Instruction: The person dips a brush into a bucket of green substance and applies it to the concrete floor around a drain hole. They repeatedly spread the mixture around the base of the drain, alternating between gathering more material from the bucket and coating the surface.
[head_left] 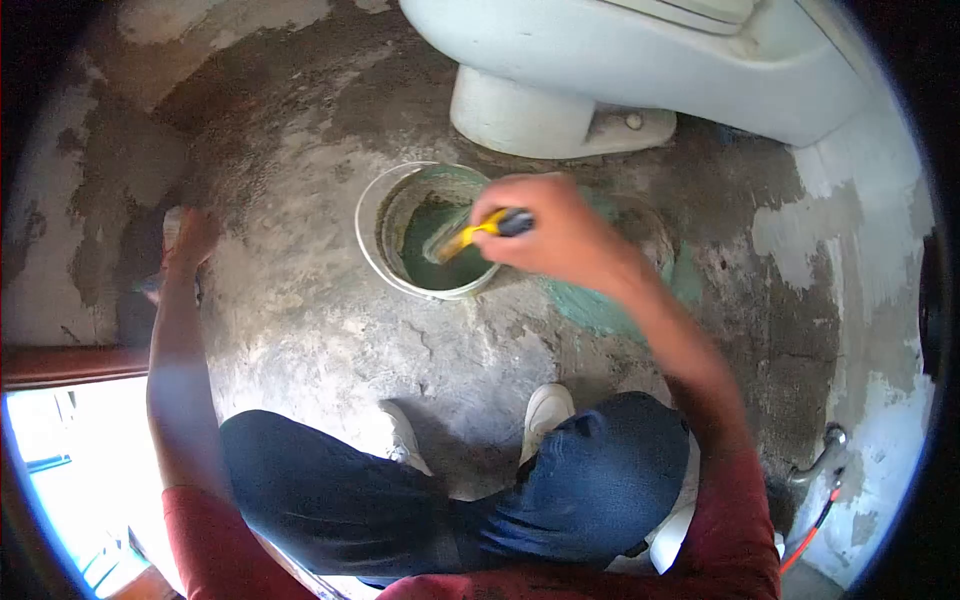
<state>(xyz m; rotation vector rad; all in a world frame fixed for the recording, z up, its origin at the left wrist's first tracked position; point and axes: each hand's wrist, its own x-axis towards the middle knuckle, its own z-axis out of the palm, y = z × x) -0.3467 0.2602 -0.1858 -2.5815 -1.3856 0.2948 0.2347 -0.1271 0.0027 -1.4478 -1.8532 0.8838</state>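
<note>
My right hand (535, 225) is closed around a paintbrush (485, 232) with a yellow and black handle. Its bristles point down and left over the mouth of a white bucket (365, 225), overlapping the green liquid (420, 222) inside. Over at the left, beside the wall, is my left hand (192, 240), blurred and low. A pale, narrow thing (172, 226) shows at its fingers, and I cannot tell whether the hand grips it. Green coating (595, 310) is spread on the floor just right of the bucket.
A white toilet (530, 110) stands beyond the bucket. My shoes (548, 410) rest on the rough concrete floor (300, 330). Patchy wall (870, 290) runs along the right, with a metal pipe (825, 455) and a red hose (805, 540) low down. A bright opening (95, 470) lies at lower left.
</note>
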